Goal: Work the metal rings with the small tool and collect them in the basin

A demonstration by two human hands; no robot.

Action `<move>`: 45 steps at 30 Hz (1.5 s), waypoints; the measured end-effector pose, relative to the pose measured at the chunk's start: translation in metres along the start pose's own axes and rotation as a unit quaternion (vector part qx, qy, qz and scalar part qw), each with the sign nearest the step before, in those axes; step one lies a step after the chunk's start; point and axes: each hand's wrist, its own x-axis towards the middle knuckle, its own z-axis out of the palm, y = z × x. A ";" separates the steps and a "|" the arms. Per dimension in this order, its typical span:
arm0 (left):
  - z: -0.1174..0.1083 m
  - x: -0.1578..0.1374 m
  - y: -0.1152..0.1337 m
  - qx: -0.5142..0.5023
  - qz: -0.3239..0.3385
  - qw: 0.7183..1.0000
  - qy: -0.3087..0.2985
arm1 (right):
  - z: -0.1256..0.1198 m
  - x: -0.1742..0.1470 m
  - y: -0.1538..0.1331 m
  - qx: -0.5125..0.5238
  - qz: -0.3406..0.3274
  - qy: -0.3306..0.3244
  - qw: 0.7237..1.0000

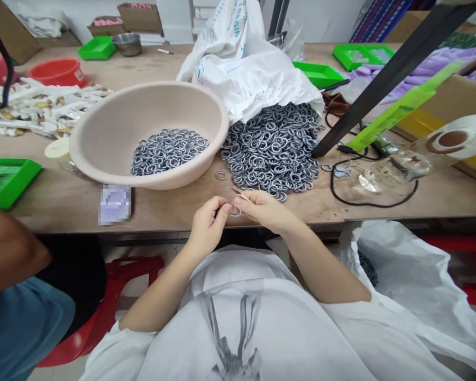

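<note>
A single grey ring is pinched by my left hand, close to the table's front edge. My right hand is closed around a slim pointed blade with a pale handle, its dark tip pointing up and left over the ring. The two hands are nearly touching, and the fingers partly hide the ring. Just beyond them spreads a heap of grey rings, spilling from a white woven sack. A beige basin to the left holds more rings. One loose ring lies between basin and heap.
A black post slants across the right, near a clear bottle and a black cable. Left, a co-worker's arm is beside a green tray. A blurred purple item lies before the basin.
</note>
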 end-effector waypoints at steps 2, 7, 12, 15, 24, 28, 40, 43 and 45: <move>0.000 -0.003 0.001 -0.030 -0.020 0.999 0.022 | 0.007 -0.002 0.002 0.034 0.007 0.042 0.998; 0.005 -0.007 0.001 -0.130 -0.078 0.988 0.000 | 0.016 -0.004 0.010 0.062 -0.018 0.108 0.992; 0.015 -0.009 0.011 -0.283 -0.157 0.946 -0.004 | 0.020 -0.008 0.010 -0.018 -0.102 0.211 0.972; 0.019 -0.011 0.019 -0.343 -0.186 0.921 -0.020 | 0.022 -0.011 0.009 -0.091 -0.147 0.198 0.965; 0.015 -0.010 0.034 -0.400 -0.243 0.883 0.037 | 0.025 -0.021 0.011 -0.279 -0.209 0.190 0.918; 0.017 -0.010 0.034 -0.401 -0.253 0.879 0.046 | 0.030 -0.024 0.009 -0.342 -0.185 0.174 0.905; 0.008 -0.021 0.027 -0.408 -0.249 0.878 -0.004 | -0.002 0.037 0.011 -0.469 -0.022 0.221 0.855; 0.000 -0.018 0.021 -0.394 -0.248 0.885 0.026 | 0.004 0.068 0.005 -0.577 0.020 0.158 0.801; -0.004 -0.017 0.018 -0.386 -0.243 0.889 0.034 | 0.007 0.083 0.002 -0.616 0.040 0.128 0.776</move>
